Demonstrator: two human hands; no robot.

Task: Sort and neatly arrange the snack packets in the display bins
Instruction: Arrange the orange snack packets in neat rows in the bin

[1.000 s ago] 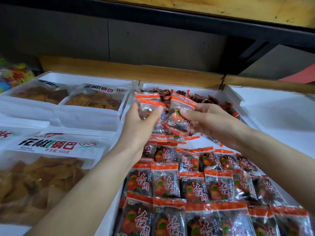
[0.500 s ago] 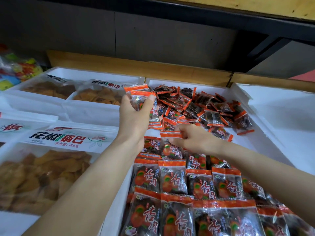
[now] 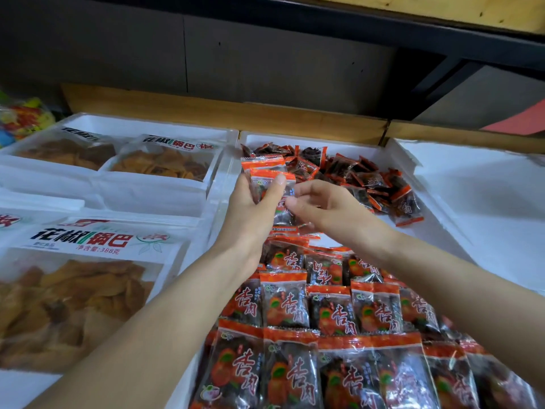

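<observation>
Orange-banded, clear-film snack packets (image 3: pixel 265 172), dark dried fruit showing through. A small stack is held up above the middle white foam display bin (image 3: pixel 283 138), near its left wall. Left hand (image 3: pixel 250 214) grips the stack from behind, thumb laid across the front just under the orange seal. Right hand (image 3: pixel 324 208) reaches in from the side, fingers curled, pinching the lower part of the same stack. Squaring it or drawing one off; cannot tell which.

Handling, by my reckoning: each packet light, soft in the belly, stiff only along the crimped seals. Film looks glossy, so stacked packets likely slide over one another, and a loose fan would spill. Best hold is across the flat faces, thumb one side and fingers the other, close under the top seal where the stack is thinnest and firmest. Pinching a single corner would probably let the rest slip. Not fragile, though hard squeezing could crease the film or mash the fruit.

Same bin, outward: loose heap (image 3: pixel 362 178) of like packets jumbled at the far end, facing every way. Tidy rows (image 3: pixel 330 314) at the near end, overlapped like shingles, printed faces up, orange bands toward the back.

Beyond: large clear bags of golden crisps (image 3: pixel 73 305) in the bins to the left, another white bin (image 3: pixel 477 184) to the right, pale wooden ledge (image 3: pixel 206 107) behind all.
</observation>
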